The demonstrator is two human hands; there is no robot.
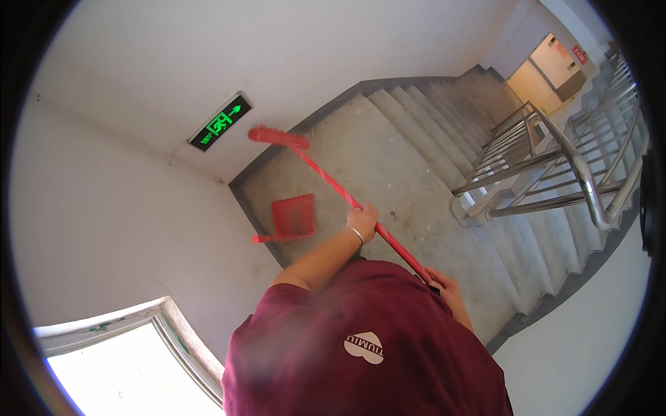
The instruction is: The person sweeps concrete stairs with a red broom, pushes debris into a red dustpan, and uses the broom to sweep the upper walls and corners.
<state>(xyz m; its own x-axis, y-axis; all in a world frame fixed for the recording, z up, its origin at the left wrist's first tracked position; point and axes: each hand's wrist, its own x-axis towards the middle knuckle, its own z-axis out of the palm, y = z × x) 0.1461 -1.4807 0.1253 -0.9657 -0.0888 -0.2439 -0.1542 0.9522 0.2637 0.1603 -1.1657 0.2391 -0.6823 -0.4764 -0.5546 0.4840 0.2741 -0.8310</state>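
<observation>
My left hand (364,222), with a light bangle at the wrist, grips the middle of a red broom's handle (333,183). Lower down, toward the black-capped end of that handle, my right hand (445,287) is closed around it. The handle runs slantwise away from my body. Its red bristled broom head (278,138) is raised in front of the wall, and it looks slightly blurred. A red dustpan (294,216) lies on the concrete landing to the left of my left hand, its short handle pointing toward the wall.
Concrete stairs (416,125) descend at the upper right toward a doorway (546,73). More steps (541,249) lie at the right, beside a metal railing (583,161). A lit green exit sign (220,121) hangs low on the wall. A bright window (130,369) is at the lower left.
</observation>
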